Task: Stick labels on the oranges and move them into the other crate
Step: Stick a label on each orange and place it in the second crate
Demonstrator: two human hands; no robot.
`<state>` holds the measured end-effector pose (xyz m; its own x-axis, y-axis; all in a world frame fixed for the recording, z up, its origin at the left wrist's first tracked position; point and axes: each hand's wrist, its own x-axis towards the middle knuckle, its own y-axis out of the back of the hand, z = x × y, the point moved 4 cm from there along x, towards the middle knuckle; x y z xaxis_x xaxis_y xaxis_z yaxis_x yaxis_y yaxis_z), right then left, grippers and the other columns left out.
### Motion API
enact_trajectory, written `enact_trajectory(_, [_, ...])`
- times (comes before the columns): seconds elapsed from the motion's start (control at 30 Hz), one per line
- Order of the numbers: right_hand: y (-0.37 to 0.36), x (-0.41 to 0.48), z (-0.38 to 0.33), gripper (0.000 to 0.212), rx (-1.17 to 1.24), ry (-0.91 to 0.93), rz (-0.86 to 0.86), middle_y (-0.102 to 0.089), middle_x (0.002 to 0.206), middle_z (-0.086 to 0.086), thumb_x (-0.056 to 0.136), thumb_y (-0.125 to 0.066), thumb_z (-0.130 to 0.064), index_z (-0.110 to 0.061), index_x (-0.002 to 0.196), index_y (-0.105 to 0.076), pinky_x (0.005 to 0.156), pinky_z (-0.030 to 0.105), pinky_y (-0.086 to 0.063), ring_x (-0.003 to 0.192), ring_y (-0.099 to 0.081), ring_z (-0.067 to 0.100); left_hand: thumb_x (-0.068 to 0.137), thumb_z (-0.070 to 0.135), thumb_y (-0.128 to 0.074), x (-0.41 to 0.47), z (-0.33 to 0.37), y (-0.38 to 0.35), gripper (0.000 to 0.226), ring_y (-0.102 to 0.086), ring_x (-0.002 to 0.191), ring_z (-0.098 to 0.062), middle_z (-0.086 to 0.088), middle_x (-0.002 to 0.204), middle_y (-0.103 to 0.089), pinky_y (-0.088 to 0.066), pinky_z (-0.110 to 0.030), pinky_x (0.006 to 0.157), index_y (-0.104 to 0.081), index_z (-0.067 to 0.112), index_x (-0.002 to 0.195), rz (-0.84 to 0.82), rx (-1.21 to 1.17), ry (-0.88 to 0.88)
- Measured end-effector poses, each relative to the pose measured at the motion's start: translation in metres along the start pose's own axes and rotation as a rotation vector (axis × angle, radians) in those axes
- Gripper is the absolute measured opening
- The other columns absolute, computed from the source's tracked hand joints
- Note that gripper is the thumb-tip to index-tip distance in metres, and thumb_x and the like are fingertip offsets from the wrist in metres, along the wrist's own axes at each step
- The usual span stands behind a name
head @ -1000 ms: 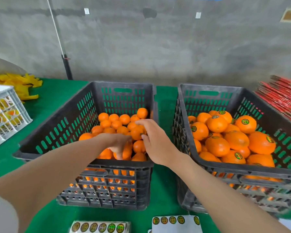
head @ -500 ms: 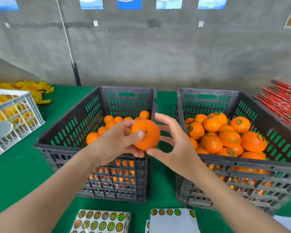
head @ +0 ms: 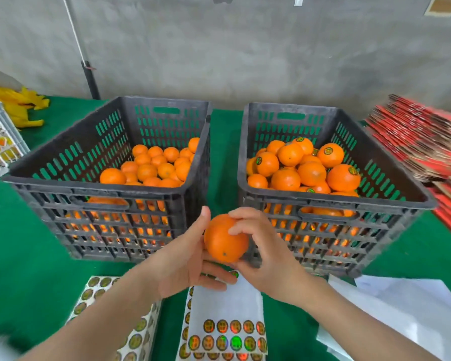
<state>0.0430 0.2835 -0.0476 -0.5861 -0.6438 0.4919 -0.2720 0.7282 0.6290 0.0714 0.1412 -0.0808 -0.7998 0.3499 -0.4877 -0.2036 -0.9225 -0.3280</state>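
Head camera view, from nearest to farthest. At the bottom edge a white label sheet (head: 224, 308) lies on the green table cover (head: 24, 256), with rows of round shiny stickers along its near end. A second sheet of stickers (head: 97, 293) lies just to its left, and loose white papers (head: 401, 303) to its right.

Directly above the far end of the label sheet, both hands hold one orange (head: 225, 238) in the air. The left hand (head: 182, 261) cradles it from the left, with the thumb up its side and the fingers reaching underneath. The right hand (head: 268, 261) grips it from the right, fingers curled over the top. No label shows on the fruit, and its small dark dimple faces the viewer. The stickers lie below and nearer than the fingers, so a hand would probably have to let go and reach down and back for one.

Beyond the hands stand two dark slotted crates, side by side but apart. The left crate (head: 94, 186) holds plain oranges. The right crate (head: 336, 201) holds larger, labelled ones and lies closer to the right hand.

Further out are a white crate (head: 0, 142) and yellow material (head: 18, 105) on the left, flat red cartons (head: 414, 142) on the right, and a grey concrete wall (head: 245, 61) behind
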Motion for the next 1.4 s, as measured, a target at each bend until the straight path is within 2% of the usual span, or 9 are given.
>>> enact_trajectory(0.13, [-0.025,-0.026,0.042,0.066,-0.015,-0.196,-0.248,-0.025,0.146,-0.017,0.085,-0.061,-0.007,-0.038,0.131,-0.026,0.104,0.009,-0.027,0.131,-0.026,-0.006,0.065,0.047,-0.068,0.012,-0.039,0.009,0.062,-0.071,0.085,-0.032,-0.017,0.097,-0.072,-0.058,-0.035,0.066,-0.057,0.013,0.115,0.201,-0.168,-0.011])
enact_trajectory(0.27, [-0.054,-0.054,0.095,0.051,-0.168,-0.506,-0.398,-0.042,0.142,-0.002,0.094,-0.051,-0.015,-0.022,0.140,-0.032,0.112,0.027,-0.027,0.132,-0.035,0.012,0.061,0.011,-0.071,0.011,-0.067,0.036,0.068,-0.061,0.098,-0.039,-0.022,0.123,-0.052,-0.059,-0.034,0.064,-0.049,0.013,0.125,0.370,-0.419,-0.081])
enact_trajectory(0.53, [-0.122,-0.033,0.125,0.064,-0.383,-0.581,-0.652,-0.044,0.138,0.015,0.092,-0.055,-0.033,-0.016,0.144,-0.022,0.103,0.042,-0.035,0.127,-0.040,0.032,0.060,0.017,-0.075,0.004,-0.098,0.063,0.073,-0.061,0.085,-0.031,-0.019,0.117,-0.054,-0.052,-0.026,0.052,-0.044,0.011,0.126,0.579,-0.457,-0.087])
enact_trajectory(0.67, [-0.121,-0.027,0.126,0.053,-0.379,-0.539,-0.500,-0.052,0.128,0.010,0.088,-0.056,-0.006,-0.014,0.137,-0.034,0.095,0.038,-0.041,0.120,-0.046,0.027,0.061,0.028,-0.076,0.004,-0.110,0.069,0.083,-0.060,0.100,-0.033,-0.019,0.121,-0.055,-0.051,-0.032,0.071,-0.039,0.007,0.132,0.575,-0.453,-0.075])
enact_trajectory(0.87, [-0.121,-0.034,0.129,0.070,-0.458,-0.582,-0.602,-0.052,0.128,0.010,0.084,-0.065,-0.036,-0.018,0.140,-0.027,0.094,0.038,-0.041,0.119,-0.047,0.030,0.056,0.025,-0.085,0.012,-0.120,0.064,0.093,-0.057,0.108,-0.030,-0.015,0.119,-0.056,-0.048,-0.038,0.091,-0.037,0.009,0.134,0.497,-0.386,-0.027])
enact_trajectory(1.0, [-0.120,-0.031,0.126,0.058,-0.437,-0.575,-0.510,-0.053,0.126,0.008,0.084,-0.066,-0.023,-0.017,0.135,-0.037,0.094,0.035,-0.040,0.118,-0.048,0.027,0.053,0.029,-0.080,0.016,-0.121,0.064,0.088,-0.058,0.110,-0.031,-0.015,0.118,-0.059,-0.041,-0.045,0.105,-0.041,0.009,0.128,0.462,-0.378,0.002])
enact_trajectory(1.23, [-0.086,-0.009,0.106,0.030,-0.168,-0.567,-0.209,-0.052,0.094,0.001,0.090,-0.059,-0.008,-0.012,0.119,-0.053,0.078,0.024,-0.040,0.092,-0.051,0.018,0.032,0.054,-0.088,0.017,-0.113,0.066,0.096,-0.059,0.106,-0.019,-0.002,0.108,-0.068,-0.042,-0.029,0.090,-0.057,0.015,0.115,0.386,-0.166,-0.038])
enact_trajectory(1.33, [-0.074,-0.008,0.095,0.030,-0.168,-0.527,-0.124,-0.052,0.101,0.004,0.089,-0.059,-0.005,-0.010,0.118,-0.053,0.086,0.027,-0.043,0.099,-0.051,0.018,0.022,0.058,-0.088,0.019,-0.110,0.062,0.107,-0.062,0.105,-0.021,-0.005,0.108,-0.070,-0.046,-0.030,0.087,-0.056,0.014,0.114,0.331,-0.122,-0.038])
enact_trajectory(1.4, [-0.071,-0.017,0.079,0.025,-0.263,-0.409,0.000,-0.053,0.107,0.009,0.085,-0.062,0.000,-0.004,0.109,-0.058,0.090,0.029,-0.042,0.103,-0.049,0.020,0.036,0.052,-0.086,0.023,-0.108,0.058,0.094,-0.066,0.100,-0.024,-0.008,0.105,-0.072,-0.050,-0.031,0.080,-0.055,0.012,0.115,0.326,-0.159,-0.034])
